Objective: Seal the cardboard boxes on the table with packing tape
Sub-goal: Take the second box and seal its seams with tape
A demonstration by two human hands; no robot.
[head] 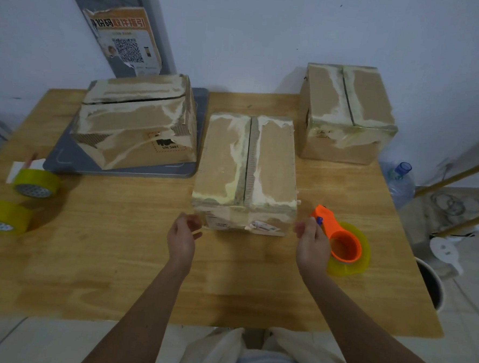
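Three worn cardboard boxes stand on the wooden table (pixel 115 272). The middle box (pixel 247 167) is nearest me, its top flaps closed with a dark seam down the centre. My left hand (pixel 183 234) hovers at its front left corner with fingers loosely curled and apart. My right hand (pixel 311 242) hovers at its front right corner, also empty. An orange tape dispenser (pixel 341 238) with a yellow tape roll lies on the table just right of my right hand, touching or nearly touching the fingers. The left box (pixel 135 121) and the right box (pixel 346 112) stand farther back.
The left box rests on a grey flat scale platform (pixel 121 165). Two yellow tape rolls (pixel 36 183) (pixel 2 217) lie at the table's left edge. Off the right edge are a water bottle (pixel 401 182), wooden poles and a dark bin (pixel 430 282). A wall runs behind the table.
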